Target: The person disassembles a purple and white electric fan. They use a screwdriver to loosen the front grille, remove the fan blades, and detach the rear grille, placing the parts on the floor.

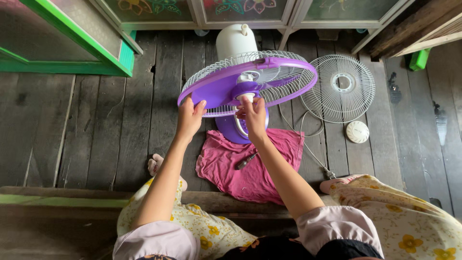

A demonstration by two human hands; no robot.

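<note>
Nearest the camera, a crumpled pink cloth [250, 166] lies on the dark wooden plank floor [96, 125], with a small dark-handled screwdriver [246, 161] resting loose on it; it could roll off and slip into a gap between planks if the cloth gets tugged.

Above it, the left hand [188, 117] has its fingers clamped on the near rim of the purple plastic fan blade ring [217, 86], while the right hand [252, 115] pinches fingers together on the white hub cap [247, 97] at the centre. The fan head sits tilted over its purple base [230, 129], so a hard twist at the hub could tip the whole fan or flex the blade.

Further off, the detached white wire front grille [342, 87] and a round white cap [357, 131] lie on the floor, with a white cord [308, 144] trailing between, which could snag a foot.
</note>
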